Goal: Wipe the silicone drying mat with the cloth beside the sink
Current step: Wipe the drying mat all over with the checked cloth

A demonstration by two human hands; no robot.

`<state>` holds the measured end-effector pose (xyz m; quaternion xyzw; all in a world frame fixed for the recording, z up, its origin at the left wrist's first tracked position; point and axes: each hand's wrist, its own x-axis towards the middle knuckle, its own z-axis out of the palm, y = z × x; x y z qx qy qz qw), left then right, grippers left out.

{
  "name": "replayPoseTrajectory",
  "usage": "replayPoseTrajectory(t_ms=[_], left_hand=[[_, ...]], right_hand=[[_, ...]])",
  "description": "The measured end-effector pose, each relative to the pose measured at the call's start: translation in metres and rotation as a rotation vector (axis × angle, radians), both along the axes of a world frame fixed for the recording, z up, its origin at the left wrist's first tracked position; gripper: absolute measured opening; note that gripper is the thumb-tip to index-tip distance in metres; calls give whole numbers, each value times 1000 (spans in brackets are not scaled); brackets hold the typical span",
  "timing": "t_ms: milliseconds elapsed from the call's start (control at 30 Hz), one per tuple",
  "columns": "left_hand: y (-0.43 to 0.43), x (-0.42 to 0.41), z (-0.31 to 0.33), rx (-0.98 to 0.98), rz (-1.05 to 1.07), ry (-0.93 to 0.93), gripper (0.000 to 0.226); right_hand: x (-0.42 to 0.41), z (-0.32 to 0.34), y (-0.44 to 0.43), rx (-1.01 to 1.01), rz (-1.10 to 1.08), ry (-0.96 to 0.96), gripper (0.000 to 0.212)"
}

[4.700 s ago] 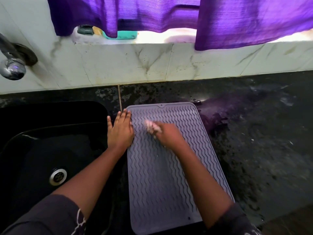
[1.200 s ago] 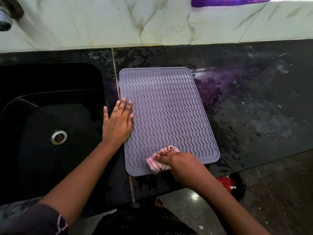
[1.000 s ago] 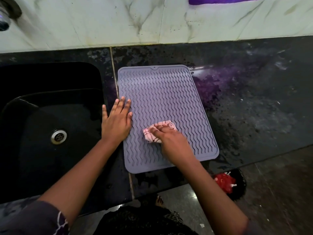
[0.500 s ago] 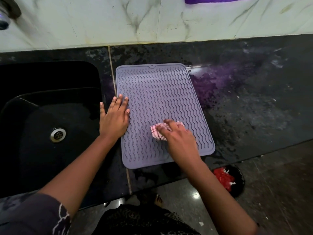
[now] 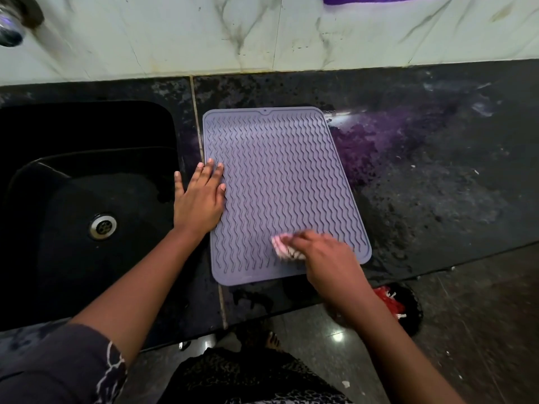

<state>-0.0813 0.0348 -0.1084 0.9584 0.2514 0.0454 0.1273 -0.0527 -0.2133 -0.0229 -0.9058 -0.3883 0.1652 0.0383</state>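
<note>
A right hand (image 5: pixel 326 258) is pressing a pink cloth (image 5: pixel 281 246) onto the near right corner of the silicone drying mat (image 5: pixel 280 182), its grip seemingly clamped on the cloth, though motion blur is softening the fingers. The left hand (image 5: pixel 199 199), fingers straight, is lying flat on the mat's left edge beside the sink (image 5: pixel 87 135). The mat's long axis is running away toward the wall, leaving open ribbed surface ahead of the cloth and the bench (image 5: pixel 437 185) edge close behind.

One silicone drying mat (image 5: pixel 280 176), one cloth (image 5: pixel 280 246), two hands, a left hand (image 5: pixel 201 196) and a right hand (image 5: pixel 328 256), one black sink (image 5: pixel 87 135) with one drain (image 5: pixel 102 225), and one tap (image 5: pixel 11 33) above it.
</note>
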Motion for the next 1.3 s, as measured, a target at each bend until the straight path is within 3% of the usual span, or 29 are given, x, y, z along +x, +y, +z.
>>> replayPoseTrajectory(t_ms=[167,300,500,667,867,1033,1200,1300], left_hand=[[-1,0,0,4,2,-1,51],[0,0,-1,12,4,-3,50],[0,0,-2,27,9,6,51],[0,1,-3,25,12,14,50],[1,0,-3,20,9,1,51],[1,-1,-3,6,8,-25,50],[1,-4,-2,20,50,-91,49],[2,-3,-1,-6,46,-112,47]], right_hand=[[5,-17,29,-39,-7,-96,52],[-11,-7,0,-144,90,-14,55],[-61,10,17,-269,-24,24,46],[-82,3,29,-178,87,62,48],[-51,10,-16,-195,-50,15,50],[-16,13,14,-41,-147,-91,47],[-39,3,23,-206,-90,-94,43],[-67,6,18,-220,-5,18,45]])
